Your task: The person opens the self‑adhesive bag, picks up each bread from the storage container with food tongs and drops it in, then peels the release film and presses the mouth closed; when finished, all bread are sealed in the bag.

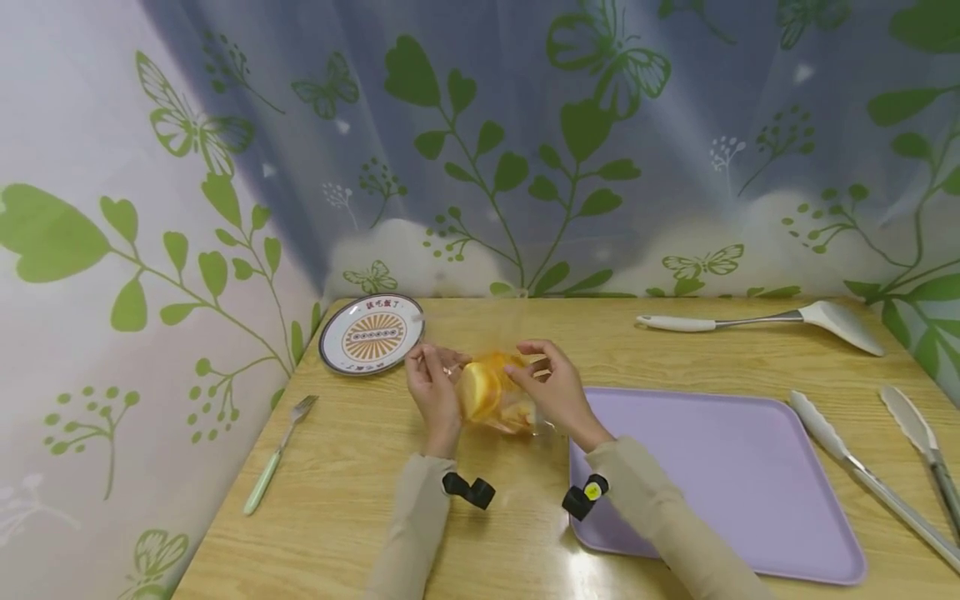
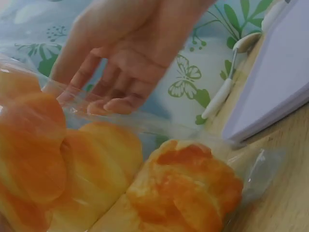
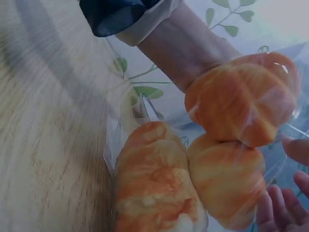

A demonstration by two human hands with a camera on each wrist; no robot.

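A clear plastic bag (image 2: pixel 263 169) holding several golden-brown bread rolls (image 1: pixel 480 390) is held up over the table between both hands. My left hand (image 1: pixel 433 387) grips its left side; in the right wrist view that hand's fingers are hidden behind the rolls (image 3: pixel 241 99). On the other side, the right hand (image 1: pixel 558 392) has thumb and fingertips at the bag's edge. From the left wrist, the right hand (image 2: pixel 130 53) shows its thumb and forefinger close together at the film, the other fingers bent. A longer roll (image 3: pixel 157 179) lies at one side within the bag.
A round patterned plate (image 1: pixel 333 342) stands back left, with a green-handled fork (image 1: pixel 273 467) nearer. A purple tray (image 1: pixel 712 475) covers the right side. Behind it lies a white-handled spatula (image 1: pixel 678 322); tongs (image 1: pixel 862 471) rest along the right. A printed curtain (image 1: pixel 487 208) borders the table.
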